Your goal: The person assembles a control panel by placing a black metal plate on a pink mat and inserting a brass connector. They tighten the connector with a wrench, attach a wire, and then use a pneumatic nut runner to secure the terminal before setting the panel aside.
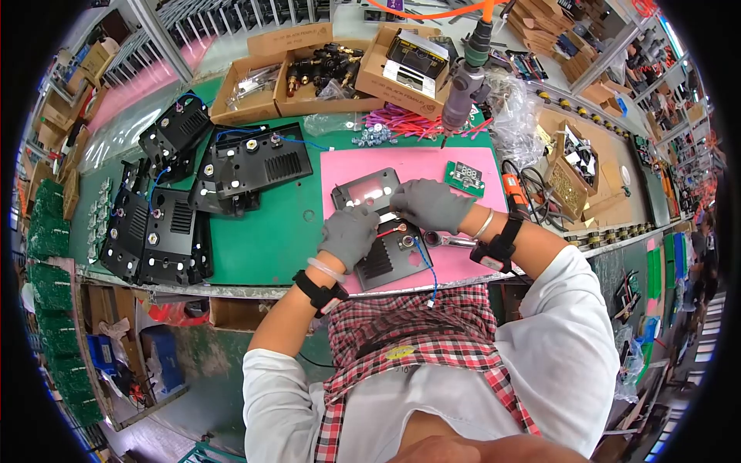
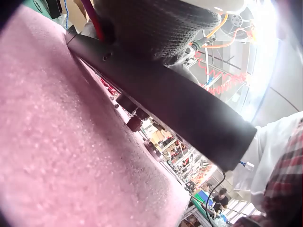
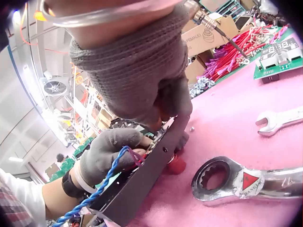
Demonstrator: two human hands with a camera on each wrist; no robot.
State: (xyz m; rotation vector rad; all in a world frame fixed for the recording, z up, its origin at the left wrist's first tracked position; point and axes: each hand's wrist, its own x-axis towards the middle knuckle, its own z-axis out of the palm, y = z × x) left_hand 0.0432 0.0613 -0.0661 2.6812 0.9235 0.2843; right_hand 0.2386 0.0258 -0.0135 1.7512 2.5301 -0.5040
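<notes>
On the pink mat lies a black metal panel (image 1: pixel 401 266) with vent slots, a brass-coloured fitting and a blue twisted wire (image 1: pixel 429 272). Its upper part (image 1: pixel 351 193) has a rectangular window. My gloved left hand (image 1: pixel 349 235) grips the panel at its left side, fingertips near a red wire (image 1: pixel 391 230). The gloved right hand (image 1: pixel 431 204) holds the panel from the right; in the right wrist view its fingers reach over the panel's edge (image 3: pixel 147 184). Both hands' fingertips meet close together around the panel's middle, where the small part between them is mostly hidden.
A ratchet wrench (image 1: pixel 455 241) lies right of the panel, a green display board (image 1: pixel 465 177) above. A power screwdriver (image 1: pixel 465 81) hangs over the mat (image 1: pixel 494 162). More black panels (image 1: pixel 262 166) are stacked left. Cardboard boxes (image 1: pixel 247 92) and red-pink wires (image 1: pixel 401 119) stand behind.
</notes>
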